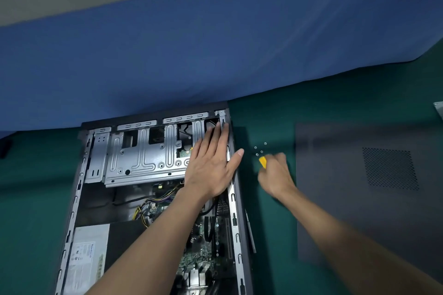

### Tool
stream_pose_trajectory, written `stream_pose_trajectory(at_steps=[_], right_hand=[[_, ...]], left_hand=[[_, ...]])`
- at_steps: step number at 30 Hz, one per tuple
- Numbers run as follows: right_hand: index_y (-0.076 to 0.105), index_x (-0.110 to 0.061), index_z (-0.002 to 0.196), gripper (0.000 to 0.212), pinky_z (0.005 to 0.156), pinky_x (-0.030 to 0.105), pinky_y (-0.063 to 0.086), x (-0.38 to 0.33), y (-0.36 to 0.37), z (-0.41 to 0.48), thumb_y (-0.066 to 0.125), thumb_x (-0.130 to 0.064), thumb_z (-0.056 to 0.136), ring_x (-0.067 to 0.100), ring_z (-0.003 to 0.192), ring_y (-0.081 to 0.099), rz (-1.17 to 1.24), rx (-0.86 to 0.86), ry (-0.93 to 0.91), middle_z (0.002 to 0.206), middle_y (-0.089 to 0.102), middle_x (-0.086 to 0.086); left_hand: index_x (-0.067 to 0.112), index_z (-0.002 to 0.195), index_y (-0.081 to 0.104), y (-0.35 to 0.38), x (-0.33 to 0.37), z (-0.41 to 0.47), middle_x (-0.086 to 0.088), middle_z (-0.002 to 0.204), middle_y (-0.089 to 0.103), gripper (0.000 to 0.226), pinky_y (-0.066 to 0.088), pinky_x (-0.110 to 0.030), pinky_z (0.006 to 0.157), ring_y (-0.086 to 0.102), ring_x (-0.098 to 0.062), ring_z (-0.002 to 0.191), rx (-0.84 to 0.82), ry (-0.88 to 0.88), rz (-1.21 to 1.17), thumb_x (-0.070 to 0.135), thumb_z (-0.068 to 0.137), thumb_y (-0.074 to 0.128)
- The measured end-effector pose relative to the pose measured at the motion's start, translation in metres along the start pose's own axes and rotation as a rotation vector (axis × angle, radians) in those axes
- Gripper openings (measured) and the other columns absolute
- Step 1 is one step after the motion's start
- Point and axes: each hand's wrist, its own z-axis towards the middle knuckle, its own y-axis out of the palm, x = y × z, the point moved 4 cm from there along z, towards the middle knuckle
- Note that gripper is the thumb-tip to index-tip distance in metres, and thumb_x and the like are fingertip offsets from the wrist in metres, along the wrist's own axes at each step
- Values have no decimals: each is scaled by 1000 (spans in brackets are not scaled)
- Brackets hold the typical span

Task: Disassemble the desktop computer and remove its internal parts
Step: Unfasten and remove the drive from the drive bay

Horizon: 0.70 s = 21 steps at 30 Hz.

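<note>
Fingers (214,138) of our left hand (210,167) lie flat and together on the drive cage (143,156), likely bracing it, while our right hand (276,175) grips the yellow-handled screwdriver (263,162).

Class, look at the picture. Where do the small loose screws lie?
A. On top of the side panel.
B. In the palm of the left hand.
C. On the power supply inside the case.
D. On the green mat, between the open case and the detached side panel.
D: the screws lie on the green mat between the case and the side panel, just beyond the right hand, which holds a yellow-handled tool.
</note>
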Motion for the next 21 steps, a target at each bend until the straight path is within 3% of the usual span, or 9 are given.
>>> stream_pose_trajectory(at_steps=[3, 6, 8, 12, 16, 19, 21], right_hand=[[57, -6, 93, 6, 86, 30, 43, 8, 16, -23, 52, -5, 91, 31, 95, 50, -16, -4, -6, 111, 46, 17], [57, -3, 105, 17, 81, 32, 43, 9, 25, -30, 54, 0, 88, 30, 97, 52, -21, 25, 8, 104, 54, 14], [54, -3, 102, 18, 74, 32, 41, 9, 29, -31, 50, 5, 86, 29, 91, 52, -30, 61, 8, 101, 57, 13], [57, -3, 99, 25, 74, 37, 47, 6, 36, -33, 43, 10, 84, 33, 91, 56, -102, 116, -26, 99, 60, 14], [59, -2, 96, 25, 77, 41, 50, 4, 37, -33, 41, 10, 83, 35, 90, 58, -165, 96, -50, 96, 60, 17], [64, -4, 101, 25, 85, 37, 48, 4, 33, -32, 48, 6, 84, 34, 100, 57, -149, 66, -14, 105, 61, 17], [67, -8, 104, 25, 92, 33, 47, -1, 25, -36, 53, 1, 86, 30, 106, 57, 17, 79, 60, 109, 64, 13]], left_hand=[[26, 156, 0, -6, 2, -6, 6, 163, 9, 73, -9, -24, 115, 0, -8, 149, 60, 18, -38, 63, 94, 9], [23, 155, 17, -10, 1, -21, 2, 160, 23, 60, 2, -23, 116, 13, -12, 148, 138, 39, -126, 51, 102, 24], [22, 152, 28, -10, -6, -36, 3, 158, 27, 55, 2, -18, 115, 15, -10, 147, 155, -2, -208, 46, 103, 30], [8, 131, 58, -18, -31, -74, -1, 140, 52, 34, 17, -19, 112, 40, -17, 135, 314, -128, -217, 19, 99, 52], [3, 116, 62, -24, -58, -101, -5, 114, 59, 25, 23, -9, 95, 47, -16, 112, 447, -375, -289, 3, 92, 56], [7, 101, 58, -24, -71, -108, -5, 103, 52, 10, 30, -16, 78, 48, -16, 89, 492, -614, -470, 5, 91, 56], [11, 91, 53, -21, -78, -108, -6, 97, 53, 9, 36, -24, 72, 51, -18, 81, 475, -742, -587, 4, 88, 59]])
